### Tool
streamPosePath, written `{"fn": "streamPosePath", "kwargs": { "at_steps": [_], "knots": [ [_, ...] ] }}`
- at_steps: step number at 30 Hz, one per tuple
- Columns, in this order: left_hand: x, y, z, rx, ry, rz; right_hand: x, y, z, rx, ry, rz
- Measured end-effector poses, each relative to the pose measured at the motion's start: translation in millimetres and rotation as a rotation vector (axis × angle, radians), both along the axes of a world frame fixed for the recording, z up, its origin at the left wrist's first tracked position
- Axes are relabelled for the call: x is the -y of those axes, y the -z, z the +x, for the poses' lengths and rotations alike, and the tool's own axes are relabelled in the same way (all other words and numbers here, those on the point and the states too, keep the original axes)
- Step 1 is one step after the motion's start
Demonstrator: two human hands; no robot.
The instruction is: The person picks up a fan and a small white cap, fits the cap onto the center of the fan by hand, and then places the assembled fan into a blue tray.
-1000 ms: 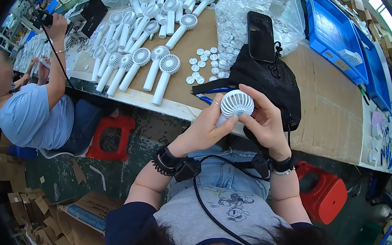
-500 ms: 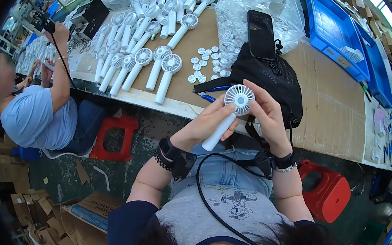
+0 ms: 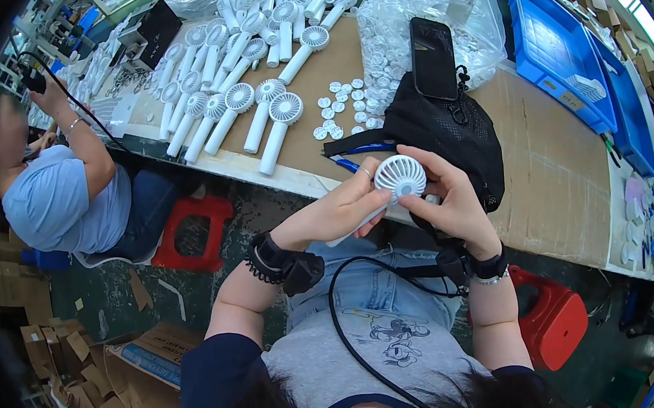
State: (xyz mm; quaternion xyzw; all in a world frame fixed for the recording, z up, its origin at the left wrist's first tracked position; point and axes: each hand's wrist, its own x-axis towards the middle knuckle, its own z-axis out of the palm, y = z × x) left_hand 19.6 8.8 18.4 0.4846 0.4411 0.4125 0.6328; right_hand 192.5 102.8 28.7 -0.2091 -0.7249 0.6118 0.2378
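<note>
Between my two hands, just off the table's near edge, is a white handheld fan [image 3: 400,174]. My left hand [image 3: 347,206] is closed round its handle, which it mostly hides, with the thumb lying just below the round head. My right hand [image 3: 452,199] grips the head's right side, its thumb pressed at the lower rim. The fan's grille is tipped, facing up and away. Beyond my hands, small round white discs [image 3: 337,98] lie on the brown board. Several finished-looking white fans [image 3: 285,109] lie in rows and a heap to the left.
A black mesh bag [image 3: 455,131] with a phone [image 3: 432,53] on it lies right of my hands. Behind it is a clear plastic bag [image 3: 474,13] of discs. Blue trays [image 3: 559,60] stand at the right. At left a person [image 3: 63,192] sits by a red stool [image 3: 195,234].
The fan has tilted, so its handle shows less and its grille faces farther away. My right thumb has moved down to the head's lower rim. The person at left has shifted an arm leftward.
</note>
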Motion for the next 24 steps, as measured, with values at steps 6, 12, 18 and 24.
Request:
{"fn": "streamPosePath", "kwargs": {
  "at_steps": [6,12,18,24],
  "knots": [
    [6.9,-0.2,-3.6,-0.363,0.007,0.097,0.5,8.3,-0.6,0.05,-0.083,0.048],
    [9.0,3.1,1.0,-0.516,-0.019,0.229,10.9,12.9,1.5,0.072,-0.054,0.062],
    [13.5,-2.5,6.1,-0.525,-0.039,0.022,9.1,20.0,-2.6,0.078,-0.038,0.07],
    [14.9,24.2,-13.3,-0.393,-0.17,0.256,17.1,30.0,-15.4,-0.082,0.046,0.007]
  ]
}}
